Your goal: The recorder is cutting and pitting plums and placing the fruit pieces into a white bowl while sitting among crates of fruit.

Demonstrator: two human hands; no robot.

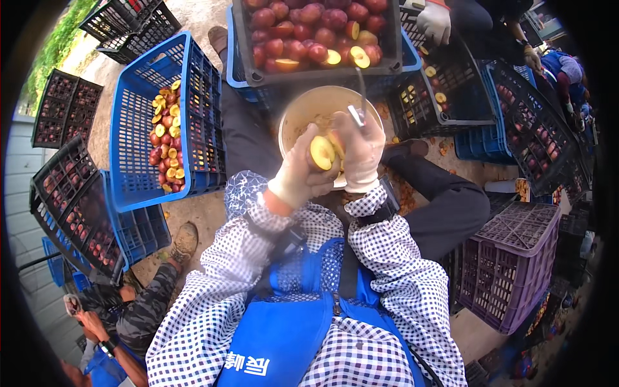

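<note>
My gloved left hand (297,167) holds a cut plum (322,152) with yellow flesh over a round cream bucket (302,104). My gloved right hand (360,147) is close against it, its fingers around a small knife (357,115) whose blade points up and away. Another cut piece shows between the two hands; which hand bears it, I cannot tell. Beyond the bucket, a dark crate (324,75) full of red plums (325,36) rests on a blue crate, with a few halved plums (360,57) near its front edge.
At left stands a blue crate (145,207) partly filled with halved plums (167,140). Dark crates (442,118) of plums and a purple crate (508,266) are at right. Co-workers sit close by: a gloved hand (434,23) at upper right, bare hands (92,321) at lower left.
</note>
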